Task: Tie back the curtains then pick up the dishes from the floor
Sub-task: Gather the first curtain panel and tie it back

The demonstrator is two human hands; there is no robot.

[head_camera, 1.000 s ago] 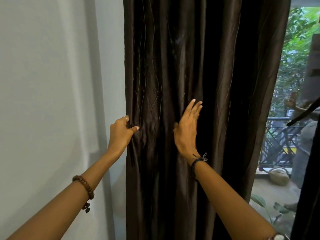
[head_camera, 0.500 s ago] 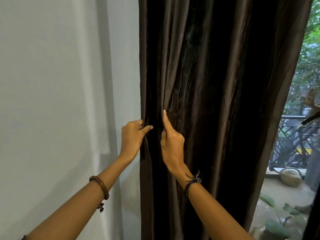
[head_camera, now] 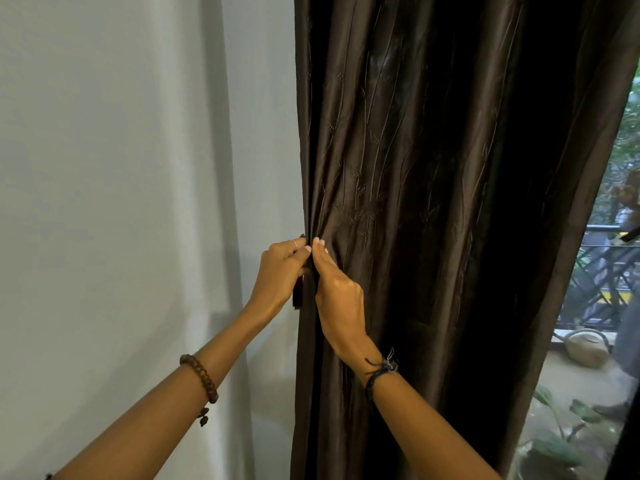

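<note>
A dark brown curtain point(head_camera: 433, 202) with a faint embroidered pattern hangs gathered in folds beside a pale wall. My left hand point(head_camera: 280, 271) grips the curtain's left edge together with a dark strap point(head_camera: 298, 292) that hangs below my fingers. Right beside it, my right hand point(head_camera: 337, 296) pinches a fold of the curtain near that same edge, its fingertips almost touching the left hand. No dishes are in view.
The pale wall point(head_camera: 121, 202) fills the left half. To the right of the curtain an open doorway shows a balcony railing point(head_camera: 602, 268), a round watering can point(head_camera: 587, 351) on the floor and green plant leaves point(head_camera: 561, 441).
My right hand has slid left across the curtain, from flat on the middle folds to pinching the cloth next to my left hand. The view has shifted left.
</note>
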